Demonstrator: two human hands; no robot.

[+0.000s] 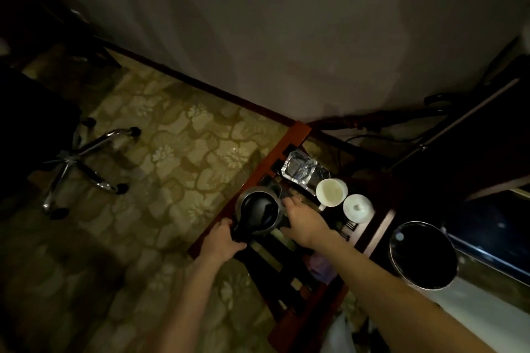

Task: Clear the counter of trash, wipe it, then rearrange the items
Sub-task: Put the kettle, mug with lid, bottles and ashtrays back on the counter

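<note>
Kettle (259,210) is the thing your next move turns on, and in the head view, the only one you have, it sits between your two hands on the slatted wooden desk (289,135). Its long axis runs from the black handle, which points back toward your left hand (222,238), to the spout, which points away from you and a little to the right. Your left hand is curled round that handle and grips it, so it is the nearer and better-placed hand for lifting or shifting the kettle. Your right hand (305,223) lies just to the right of the kettle body, fingers stretched forward and relaxed over the dark slats; it seems to hold nothing, though the dim light hides whether the fingertips touch anything. Beyond your right hand, farther from you, stand a white cup (331,192) and a white lid (358,208) side by side, and past the cup a clear glass ashtray (304,170). To the right of your right forearm a round metal bin (423,256) stands beside the desk. Judging by this, you are at the rearranging or clearing stage, and the kettle should travel handle-first with your left hand.
</note>
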